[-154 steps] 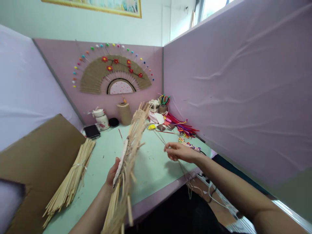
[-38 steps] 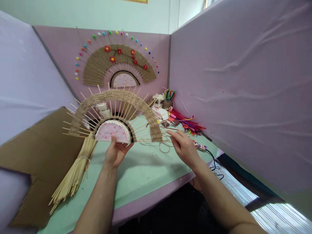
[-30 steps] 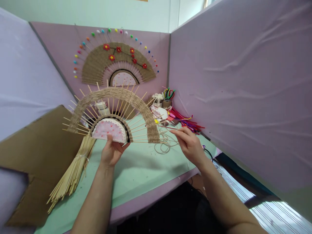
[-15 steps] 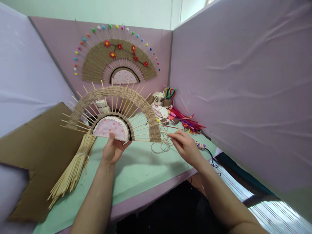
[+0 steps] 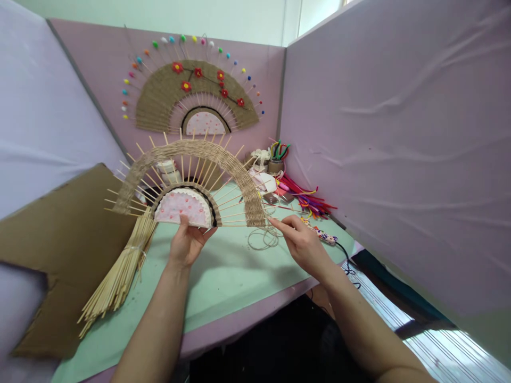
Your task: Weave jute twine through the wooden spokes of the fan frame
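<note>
Right hand (image 5: 303,242) nearer edge of fan (image 5: 186,201)

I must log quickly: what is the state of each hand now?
Left hand: closed on the woven fan, thumb in front.
Right hand: partly closed near the fan's right end; whether it holds the cord cannot be told.

Woven fan (image 5: 184,184) held up in left hand (image 5: 186,244)

Left hand grips woven fan's pink base (image 5: 183,206) from below. Right hand (image 5: 305,246) at its right end, index finger extended, grip unclear. Looped cord (image 5: 263,248) just below that end. Flowered fan (image 5: 199,86) on panel (image 5: 267,80) behind, above woven fan. Stick bundle (image 5: 122,271) lower left of woven fan.
</note>
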`<state>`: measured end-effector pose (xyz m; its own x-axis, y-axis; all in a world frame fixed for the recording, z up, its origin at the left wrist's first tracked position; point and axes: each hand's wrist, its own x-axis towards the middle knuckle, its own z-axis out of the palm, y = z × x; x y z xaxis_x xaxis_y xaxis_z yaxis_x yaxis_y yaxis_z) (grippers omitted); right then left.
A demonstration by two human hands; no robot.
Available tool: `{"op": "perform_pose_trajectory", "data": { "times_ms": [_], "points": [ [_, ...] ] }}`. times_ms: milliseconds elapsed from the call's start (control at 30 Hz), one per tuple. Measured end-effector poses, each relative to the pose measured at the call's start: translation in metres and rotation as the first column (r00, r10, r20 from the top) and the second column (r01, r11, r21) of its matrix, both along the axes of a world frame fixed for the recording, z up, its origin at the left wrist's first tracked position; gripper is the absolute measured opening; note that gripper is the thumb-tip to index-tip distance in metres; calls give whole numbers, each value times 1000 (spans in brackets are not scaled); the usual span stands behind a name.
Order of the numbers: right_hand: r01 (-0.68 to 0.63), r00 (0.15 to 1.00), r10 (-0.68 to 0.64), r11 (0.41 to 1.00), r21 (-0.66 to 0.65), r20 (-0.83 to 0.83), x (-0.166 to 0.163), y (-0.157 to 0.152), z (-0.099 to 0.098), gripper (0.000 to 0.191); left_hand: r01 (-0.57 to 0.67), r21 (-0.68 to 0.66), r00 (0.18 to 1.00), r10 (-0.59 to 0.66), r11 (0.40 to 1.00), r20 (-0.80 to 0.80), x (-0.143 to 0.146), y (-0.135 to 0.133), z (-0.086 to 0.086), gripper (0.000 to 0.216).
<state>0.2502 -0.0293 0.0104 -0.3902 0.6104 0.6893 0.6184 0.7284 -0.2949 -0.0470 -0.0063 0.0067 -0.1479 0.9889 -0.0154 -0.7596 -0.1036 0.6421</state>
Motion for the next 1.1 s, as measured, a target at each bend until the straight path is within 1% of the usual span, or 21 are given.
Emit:
{"op": "perform_pose_trajectory", "data": {
  "times_ms": [100, 167, 300, 467, 567, 700, 800, 967, 1100],
  "points": [
    [-102, 991, 102, 995, 7, -89, 4, 0, 1, 42, 17, -6, 1000, -16, 1000, 10, -1, -1, 0, 37],
    [-161, 976, 157, 987, -16, -152, 7, 0, 2, 40, 39, -7, 999, -38, 999, 15, -2, -1, 0, 38],
    [-235, 947, 209, 968, -83, -244, 11, -3, 4, 35, 70, -32, 997, -69, 997, 25, -3, -1, 0, 40],
    [-329, 919, 282, 933, -145, -275, 16, -6, 7, 32, 101, -59, 995, -100, 993, 17, -5, 0, -1, 41],
    [-351, 918, 306, 923, -159, -253, 18, -9, 10, 33, 101, -58, 995, -100, 993, 18, -6, 1, -1, 41],
    [-343, 928, 303, 923, -176, -217, 19, -10, 11, 33, 106, -65, 994, -105, 992, 14, -7, 1, -3, 43],
    [-365, 913, 309, 909, -200, -266, 20, -7, 7, 31, 131, -71, 991, -131, 989, 12, -8, 1, -3, 45],
    [-451, 866, 359, 861, -233, -349, 21, -4, 5, 29, 146, -91, 989, -147, 985, -3, -8, 1, -4, 44],
    [-479, 846, 379, 849, -222, -376, 20, -5, 6, 30, 149, -99, 989, -150, 984, -5, -8, 2, -4, 42]
  ]
}}
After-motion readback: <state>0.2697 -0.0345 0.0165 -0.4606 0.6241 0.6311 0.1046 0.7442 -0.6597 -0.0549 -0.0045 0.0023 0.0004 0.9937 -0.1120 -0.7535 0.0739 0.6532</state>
